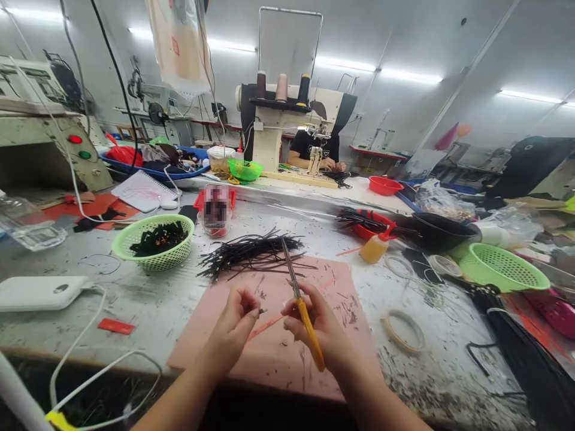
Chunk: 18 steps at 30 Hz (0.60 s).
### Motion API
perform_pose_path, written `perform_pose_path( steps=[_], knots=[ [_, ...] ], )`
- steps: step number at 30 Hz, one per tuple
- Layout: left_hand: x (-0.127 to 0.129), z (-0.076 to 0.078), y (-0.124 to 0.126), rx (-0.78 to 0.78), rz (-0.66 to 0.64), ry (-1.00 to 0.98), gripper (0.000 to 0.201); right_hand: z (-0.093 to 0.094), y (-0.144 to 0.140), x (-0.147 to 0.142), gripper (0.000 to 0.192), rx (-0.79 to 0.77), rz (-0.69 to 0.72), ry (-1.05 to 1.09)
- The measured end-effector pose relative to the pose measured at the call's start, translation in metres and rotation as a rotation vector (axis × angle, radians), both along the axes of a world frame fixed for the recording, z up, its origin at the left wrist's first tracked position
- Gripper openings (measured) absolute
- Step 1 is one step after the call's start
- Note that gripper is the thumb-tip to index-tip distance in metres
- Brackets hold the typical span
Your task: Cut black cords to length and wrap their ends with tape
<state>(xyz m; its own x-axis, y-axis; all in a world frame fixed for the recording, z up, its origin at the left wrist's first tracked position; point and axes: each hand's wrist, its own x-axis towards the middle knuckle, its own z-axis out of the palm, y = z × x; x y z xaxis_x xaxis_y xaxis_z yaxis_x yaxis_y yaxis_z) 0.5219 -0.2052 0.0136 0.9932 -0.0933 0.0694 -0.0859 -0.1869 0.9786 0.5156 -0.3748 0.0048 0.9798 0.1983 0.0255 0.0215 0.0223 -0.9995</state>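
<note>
My right hand (pixel 317 320) is closed on a pair of scissors (pixel 309 335) with yellow handles; the blades point away from me and look closed. My left hand (pixel 236 329) is pinched, and a small dark tip shows at its fingertips; the fingers hide most of that piece. Both hands hover over a pink board (pixel 278 359) strewn with dark scraps. Beneath them, a thin orange-red ruler-like strip (pixel 269 326) lies across the board. Just beyond the hands, a loose bundle of thin black cords (pixel 247 251) rests partly on the board's far edge.
A green basket (pixel 153 260) of black pieces stands left, near a white power bank (pixel 42 293). On the right are a tape roll (pixel 404 331), a bottle of yellow liquid (pixel 374 248) and a green basket (pixel 503 269). Across the table, a person (pixel 314 149) sits behind a sewing machine (pixel 265 143).
</note>
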Motion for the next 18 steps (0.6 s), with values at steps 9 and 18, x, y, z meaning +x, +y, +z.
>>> perform_pose_path(
  steps=[9, 18],
  knots=[
    [-0.020, -0.006, -0.020, 0.161, -0.071, -0.094, 0.008, 0.005, 0.006, -0.009, 0.048, 0.057, 0.029, -0.028],
    [-0.025, -0.053, 0.068, 0.460, -0.069, 0.159, 0.023, -0.012, -0.098, 0.052, 0.046, -0.397, -0.365, -0.086]
  ],
)
